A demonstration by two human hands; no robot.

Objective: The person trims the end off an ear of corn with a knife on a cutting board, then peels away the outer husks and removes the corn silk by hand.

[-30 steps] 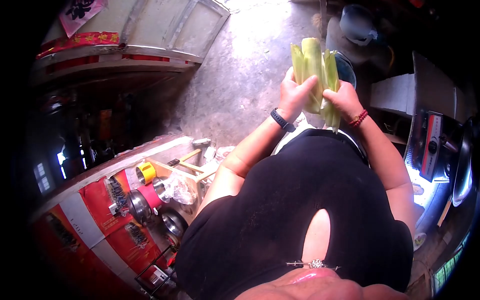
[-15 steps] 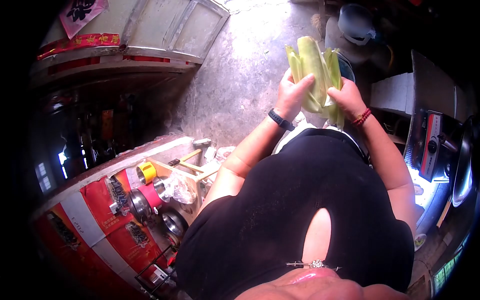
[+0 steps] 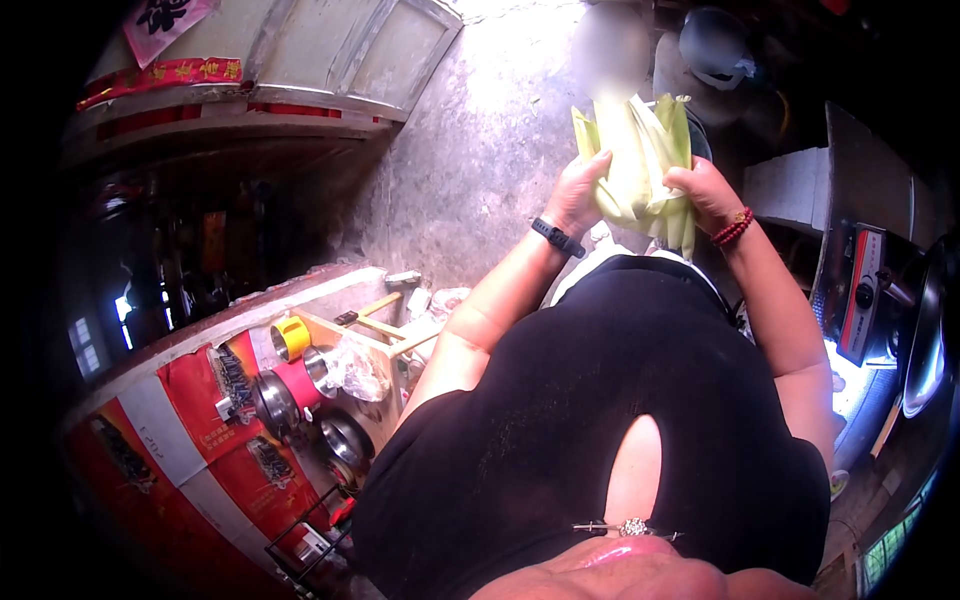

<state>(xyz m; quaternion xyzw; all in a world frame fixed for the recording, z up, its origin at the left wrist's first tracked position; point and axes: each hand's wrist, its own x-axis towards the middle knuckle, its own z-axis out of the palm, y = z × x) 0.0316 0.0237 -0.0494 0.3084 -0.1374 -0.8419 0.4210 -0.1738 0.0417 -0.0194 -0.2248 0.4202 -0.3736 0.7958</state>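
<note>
An ear of corn stands out in front of me, between my hands, its top hidden by a blurred patch. Pale green husk leaves are folded outward around it, some hanging down below my fingers. My left hand, with a dark watch on the wrist, is closed on the left side of the corn and its husk. On the other side my right hand, with a red bead bracelet, grips husk leaves between thumb and fingers.
Grey concrete floor lies ahead. To the left is a table with a red and white covering, a yellow mug and metal pots. A red-and-black box and a wok-like pan are on the right.
The corn has come slightly lower and nearer to me. More pale inner husk shows, and the right hand has moved a little outward with the leaves.
</note>
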